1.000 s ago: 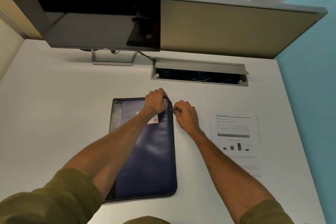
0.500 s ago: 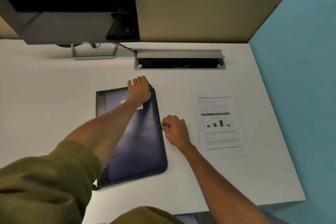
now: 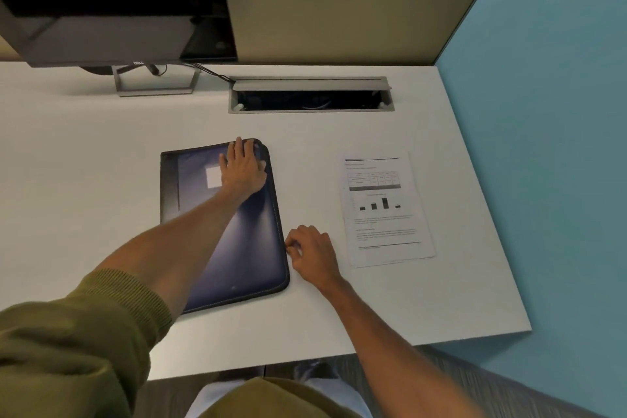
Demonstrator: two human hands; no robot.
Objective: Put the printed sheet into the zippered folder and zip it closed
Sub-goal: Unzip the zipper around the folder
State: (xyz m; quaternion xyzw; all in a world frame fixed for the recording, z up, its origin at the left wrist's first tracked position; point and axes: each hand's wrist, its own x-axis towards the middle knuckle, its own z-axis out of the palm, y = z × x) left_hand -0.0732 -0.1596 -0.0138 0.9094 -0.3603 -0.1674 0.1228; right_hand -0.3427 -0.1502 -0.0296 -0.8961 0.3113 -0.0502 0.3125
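A dark blue zippered folder lies flat on the white desk, with a white label near its far end. My left hand presses flat on the folder's far right corner, fingers spread. My right hand sits at the folder's right edge, near its lower part, with thumb and fingers pinched on what looks like the zipper pull, which is too small to see clearly. The printed sheet, with a table and a bar chart, lies on the desk to the right of my right hand, apart from the folder.
A dark monitor on a metal stand stands at the back left. An open cable tray is set into the desk behind the folder. A beige partition runs along the back, a teal wall on the right.
My right hand has slid from the folder's far right corner down along its right edge toward me. My left hand stays on the far corner and has flattened out.
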